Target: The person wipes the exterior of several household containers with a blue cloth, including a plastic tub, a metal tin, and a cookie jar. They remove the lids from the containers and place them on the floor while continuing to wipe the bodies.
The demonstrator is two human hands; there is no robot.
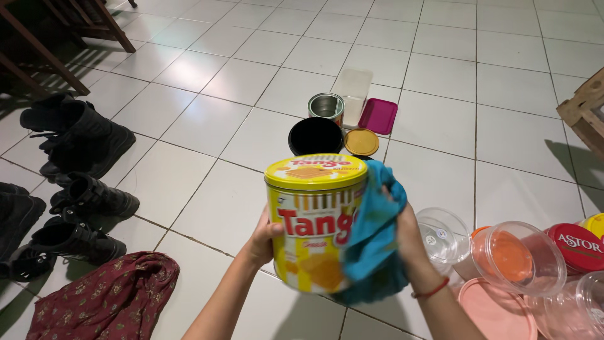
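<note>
A tall round yellow tin with a yellow lid [314, 223] is held upright above the white tiled floor [207, 82], between both hands. The left hand [261, 239] has its grip wrapped around the tin's left side, thumb on the front. The right hand [402, 233] presses a crumpled teal cloth [374, 239] against the tin's right side, its grip closed on the cloth. Beyond the hands, on the floor, stand a black bowl [314, 135], an open silver can [326, 107], a round yellow lid [361, 142], a white plastic box [352, 91] and a magenta square lid [377, 116]. Right of the right hand lie clear plastic jars [516, 258], a red-lidded tin [579, 247] and a pink lid [497, 311]. Left of the left hand are black boots [75, 138] and a dark red patterned cloth [107, 299].
</note>
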